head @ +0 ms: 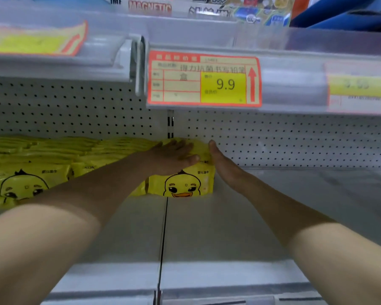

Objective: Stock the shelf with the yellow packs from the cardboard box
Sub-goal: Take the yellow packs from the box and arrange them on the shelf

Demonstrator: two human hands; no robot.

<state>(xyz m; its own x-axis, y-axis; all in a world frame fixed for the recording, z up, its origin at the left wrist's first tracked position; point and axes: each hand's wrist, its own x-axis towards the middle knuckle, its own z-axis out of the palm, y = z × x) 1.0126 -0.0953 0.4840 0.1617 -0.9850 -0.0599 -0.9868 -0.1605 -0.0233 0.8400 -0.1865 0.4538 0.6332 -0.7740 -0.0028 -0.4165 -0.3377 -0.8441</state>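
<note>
A stack of yellow packs (188, 183) is pressed on the shelf (273, 205) beneath the flat, open left hand (172, 156) and beside the right hand's (223, 166) straightened fingers (213, 148), nothing being gripped.

Both bare arms reach onto the grey shelf (262, 216). The left hand (172, 158) lies flat, palm down, on top of the rightmost stack of yellow duck-face packs (185, 186), while the right hand (223, 164) presses edge-on, fingers straight, against that stack's right side. More yellow packs (31, 172) fill the shelf to the left, against the perforated back panel (295, 139). Above hangs an orange-and-yellow price tag (204, 80) reading 9.9.
</note>
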